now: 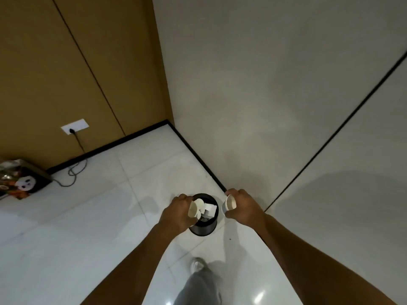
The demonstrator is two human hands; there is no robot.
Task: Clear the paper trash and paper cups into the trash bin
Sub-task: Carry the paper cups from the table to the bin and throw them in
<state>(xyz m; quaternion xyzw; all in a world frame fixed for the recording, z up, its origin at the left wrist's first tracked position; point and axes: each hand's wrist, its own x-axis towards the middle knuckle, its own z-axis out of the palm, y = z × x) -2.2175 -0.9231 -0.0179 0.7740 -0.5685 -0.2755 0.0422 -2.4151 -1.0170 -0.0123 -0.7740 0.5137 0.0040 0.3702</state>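
Head view: left hand (179, 213) grips a crushed paper cup (195, 209) directly above the open mouth of the trash bin (203, 228), fingers curled round the cup wall. Right hand (243, 208) grips a second paper cup (229, 205), mouth tilted toward the bin, positioned just right of the bin rim. White paper trash (209, 208) lies inside the bin. Bin stands on the tiled floor (88, 216), near the room corner. Left of the bin, well apart, a dark printed box (22, 178) sits against the wall; a black cable (76, 164) runs from a wall outlet (74, 126) to the floor. Below the bin, one shoe (197, 264) is visible.
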